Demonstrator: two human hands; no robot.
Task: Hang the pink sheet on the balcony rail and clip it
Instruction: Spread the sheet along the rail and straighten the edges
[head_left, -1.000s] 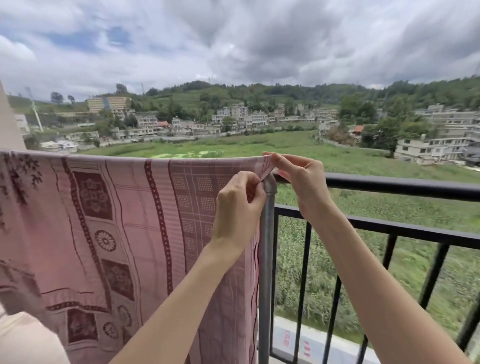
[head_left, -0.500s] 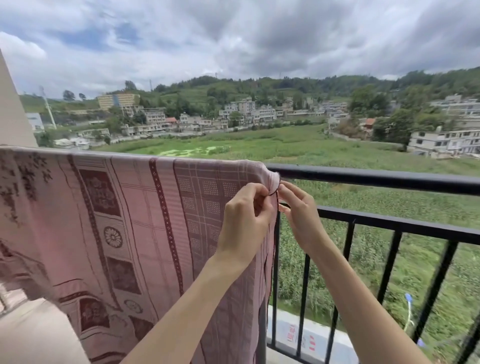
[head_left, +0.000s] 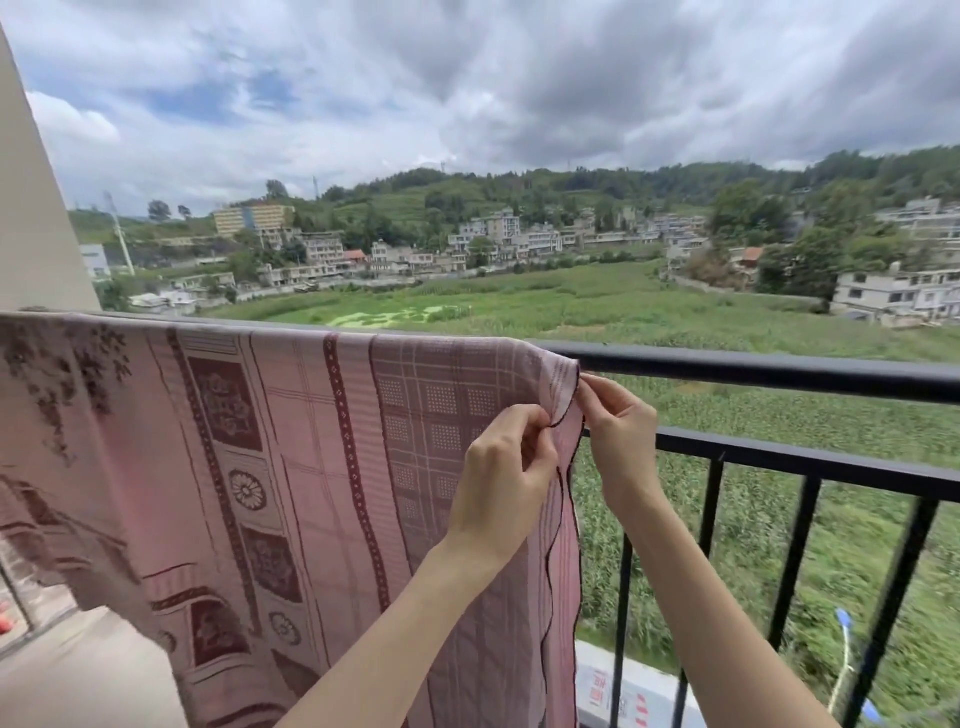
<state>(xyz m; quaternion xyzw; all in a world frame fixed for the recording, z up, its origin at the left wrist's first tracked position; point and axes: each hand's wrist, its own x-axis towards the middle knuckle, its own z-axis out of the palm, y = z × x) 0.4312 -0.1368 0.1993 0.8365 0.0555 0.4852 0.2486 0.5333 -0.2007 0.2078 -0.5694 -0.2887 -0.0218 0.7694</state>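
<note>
Head view: a balcony over green fields is shown.
Sheet: the pink sheet (head_left: 291, 467) is draped over the black rail (head_left: 753, 371), at left.
Left hand (head_left: 506, 475): the sheet's right edge is pinched by curled fingers.
Right hand (head_left: 621, 434): the same edge is pinched just below the rail.

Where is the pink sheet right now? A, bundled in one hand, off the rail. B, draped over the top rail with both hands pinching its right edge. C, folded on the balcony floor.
B: the pink sheet hangs over the top rail, left hand and right hand pinching its edge.
</note>
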